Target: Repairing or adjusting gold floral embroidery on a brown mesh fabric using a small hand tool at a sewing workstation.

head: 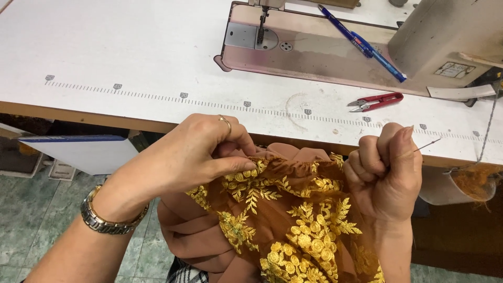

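Fingers of the left hand [201, 152] pinch the gathered top edge of a brown lace fabric [293, 220] embroidered with yellow flowers, thumb pressed flat along it. Right hand [385, 170] is curled into a closed fist, gripping a thin sewing needle [428, 144] that sticks out to the right. Fabric hangs between both hands, just below the white table [131, 57] edge. Red thread snips [376, 101] and a blue pen [361, 42] lie near the sewing machine [314, 44].

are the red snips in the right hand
No, the red snips lie on the white table beside the sewing machine, while the right hand pinches a needle over the brown lace fabric.
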